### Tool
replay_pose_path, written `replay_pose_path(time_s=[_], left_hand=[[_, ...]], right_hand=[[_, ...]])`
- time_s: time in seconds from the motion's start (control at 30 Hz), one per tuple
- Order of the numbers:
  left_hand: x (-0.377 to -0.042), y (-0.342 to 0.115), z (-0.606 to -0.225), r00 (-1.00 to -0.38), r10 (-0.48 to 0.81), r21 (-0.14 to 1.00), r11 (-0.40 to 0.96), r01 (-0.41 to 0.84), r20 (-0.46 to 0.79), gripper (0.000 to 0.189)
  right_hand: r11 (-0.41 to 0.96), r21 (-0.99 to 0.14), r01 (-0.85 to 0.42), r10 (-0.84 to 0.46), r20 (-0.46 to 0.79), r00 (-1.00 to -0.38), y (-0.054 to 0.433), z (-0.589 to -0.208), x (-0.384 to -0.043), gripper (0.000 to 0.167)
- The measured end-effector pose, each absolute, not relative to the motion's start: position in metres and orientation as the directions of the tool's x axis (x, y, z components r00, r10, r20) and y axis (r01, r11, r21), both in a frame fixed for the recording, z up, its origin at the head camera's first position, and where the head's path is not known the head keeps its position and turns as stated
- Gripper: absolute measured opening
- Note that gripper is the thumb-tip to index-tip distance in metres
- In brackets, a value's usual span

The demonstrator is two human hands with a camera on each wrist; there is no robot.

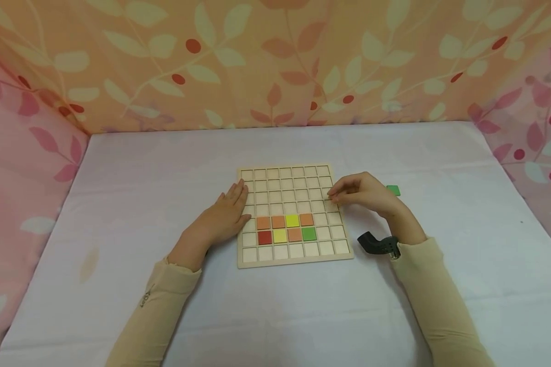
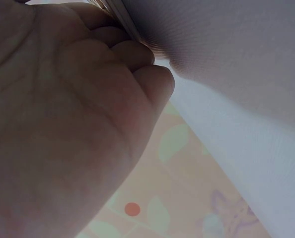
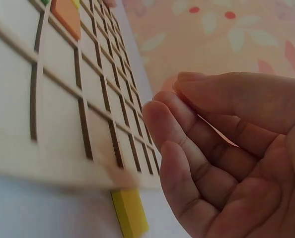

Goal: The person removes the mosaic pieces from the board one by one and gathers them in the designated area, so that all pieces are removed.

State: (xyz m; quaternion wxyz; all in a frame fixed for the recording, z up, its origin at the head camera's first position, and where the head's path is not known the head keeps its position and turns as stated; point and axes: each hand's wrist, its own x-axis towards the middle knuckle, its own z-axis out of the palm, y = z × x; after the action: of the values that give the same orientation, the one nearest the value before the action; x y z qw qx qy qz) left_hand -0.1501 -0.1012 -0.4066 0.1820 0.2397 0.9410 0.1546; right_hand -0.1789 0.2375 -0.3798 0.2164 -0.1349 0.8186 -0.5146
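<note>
A wooden grid board (image 1: 298,257) lies on the table, holding two rows of coloured square tiles. Orange, orange, yellow and orange tiles form the upper row; red, yellow, orange and green ones form the lower. My left hand (image 1: 227,214) rests against the board's left edge with its fingers extended. At the right edge, my right hand (image 1: 365,193) hovers with loosely bent fingers, thumb close to the index finger, and nothing shows between them. A yellow tile (image 3: 130,213) appears beside the board edge in the right wrist view; in the head view it is hidden.
A green tile (image 1: 393,190) lies on the white tablecloth (image 1: 441,204), partly behind my right hand. A black wrist mount (image 1: 377,243) sticks out from my right wrist. Floral fabric (image 1: 275,61) stands along the back and sides of the table.
</note>
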Motion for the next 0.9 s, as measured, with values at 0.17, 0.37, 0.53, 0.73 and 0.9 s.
replay_pose_path(time_s=[0.17, 0.37, 0.53, 0.73, 0.9], left_hand=[[-0.150, -0.100, -0.405, -0.818, 0.508, 0.379, 0.837, 0.394, -0.271, 0.068], [-0.150, -0.100, -0.406, -0.819, 0.505, 0.371, 0.841, 0.395, -0.274, 0.068], [-0.150, -0.100, -0.405, -0.818, 0.505, 0.371, 0.841, 0.393, -0.277, 0.069], [-0.149, -0.100, -0.404, -0.817, 0.506, 0.370, 0.841, 0.396, -0.277, 0.069], [-0.149, -0.099, -0.404, -0.820, 0.504, 0.376, 0.840, 0.391, -0.272, 0.069]], right_hand=[[0.446, -0.895, -0.015, -0.466, -0.217, -0.858, 0.222, -0.379, -0.178, 0.016], [0.447, -0.892, -0.070, -0.518, -0.194, -0.833, 0.202, -0.380, -0.178, 0.015], [0.448, -0.887, -0.114, -0.572, -0.186, -0.799, 0.185, -0.383, -0.178, 0.012], [0.419, -0.894, -0.161, -0.637, -0.163, -0.754, 0.168, -0.386, -0.177, 0.011], [0.394, -0.899, -0.188, -0.670, -0.141, -0.729, 0.153, -0.385, -0.178, 0.011]])
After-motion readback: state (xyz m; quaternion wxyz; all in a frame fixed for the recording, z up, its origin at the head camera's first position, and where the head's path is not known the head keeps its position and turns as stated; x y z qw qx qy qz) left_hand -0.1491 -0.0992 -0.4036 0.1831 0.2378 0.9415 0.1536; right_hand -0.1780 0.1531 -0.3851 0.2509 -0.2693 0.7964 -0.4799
